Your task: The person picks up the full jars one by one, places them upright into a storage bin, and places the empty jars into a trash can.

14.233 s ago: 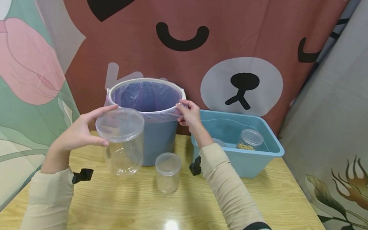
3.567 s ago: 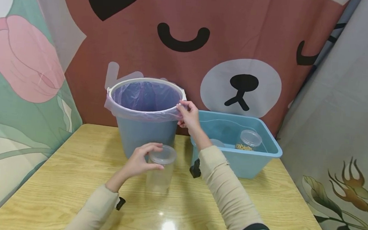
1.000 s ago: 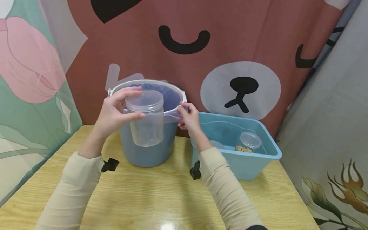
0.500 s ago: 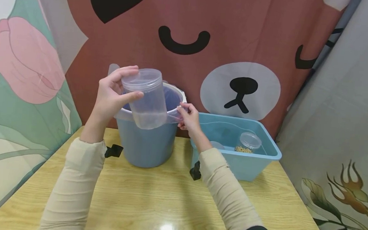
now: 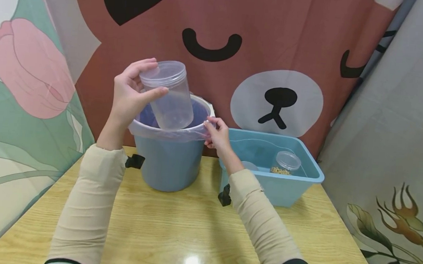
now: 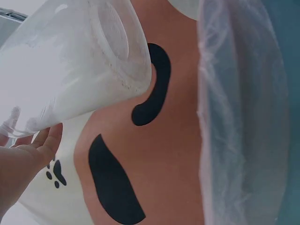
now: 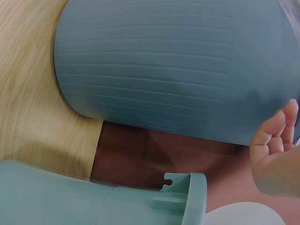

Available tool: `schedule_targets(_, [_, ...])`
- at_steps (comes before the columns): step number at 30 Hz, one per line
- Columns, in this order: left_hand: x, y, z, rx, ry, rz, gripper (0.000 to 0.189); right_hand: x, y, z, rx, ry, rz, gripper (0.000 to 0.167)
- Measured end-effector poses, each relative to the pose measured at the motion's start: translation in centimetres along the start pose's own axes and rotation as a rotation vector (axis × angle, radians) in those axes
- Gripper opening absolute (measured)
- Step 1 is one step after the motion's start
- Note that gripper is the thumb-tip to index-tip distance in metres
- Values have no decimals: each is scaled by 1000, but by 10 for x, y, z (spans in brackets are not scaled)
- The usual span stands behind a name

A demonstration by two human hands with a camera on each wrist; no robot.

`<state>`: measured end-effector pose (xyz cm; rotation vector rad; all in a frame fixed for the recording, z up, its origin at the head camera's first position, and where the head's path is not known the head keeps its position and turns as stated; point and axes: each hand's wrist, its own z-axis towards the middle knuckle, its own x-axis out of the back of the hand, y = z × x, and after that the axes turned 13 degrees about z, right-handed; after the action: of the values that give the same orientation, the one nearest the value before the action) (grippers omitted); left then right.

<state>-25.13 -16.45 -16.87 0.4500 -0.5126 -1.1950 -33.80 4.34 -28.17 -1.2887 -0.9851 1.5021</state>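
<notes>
My left hand [image 5: 126, 92] grips a clear plastic jar [image 5: 173, 105] with a screw lid, thumb and fingers around its top. The jar tilts above the near rim of a blue-grey trash bin [image 5: 169, 161]. In the left wrist view the jar [image 6: 61, 65] looks see-through, its base toward the bin. A thin purplish trash bag [image 5: 160, 133] lines the bin and folds over its white rim. My right hand [image 5: 217, 136] pinches the bag's edge at the right side of the rim. The right wrist view shows this hand [image 7: 276, 145] with curled fingers beside the bin.
Right of the bin stands a light blue rectangular tub [image 5: 273, 188]. Inside it are a small lidded jar [image 5: 286, 163] with yellowish pieces and a clear round lid-like thing [image 5: 249, 166]. A printed bear curtain [image 5: 207, 79] hangs behind the wooden table [image 5: 169, 226].
The larger jar seen first in the left hand is out of sight. My left hand has lifted the smaller jar from the table up over the bin. The right hand stays at the rim.
</notes>
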Motion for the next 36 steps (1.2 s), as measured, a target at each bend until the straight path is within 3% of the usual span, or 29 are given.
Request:
schedule_targets(8, [-8,6,-5,25,46,113,52,0,2,1,-7,2,0,27])
schedule_targets(14, [-11,-3,-5,-7,70,256,52,0,2,1,3,-9,12,29])
schedule_targets(22, [-17,-16,-7,-26,68,308,53,0,1,2,13,-16,13,28])
schedule_targets(28, [-24,-41,-10,-12,61,332,52,0,0,1,11,-15,12,31])
schedule_targets(33, [-25,-74,-14,32,22,300,56,0,1,1,12,-13,18,32])
schedule_targets(36, [-25,-84,-18,75,-6,298,60,0,2,2,16,-12,18,31])
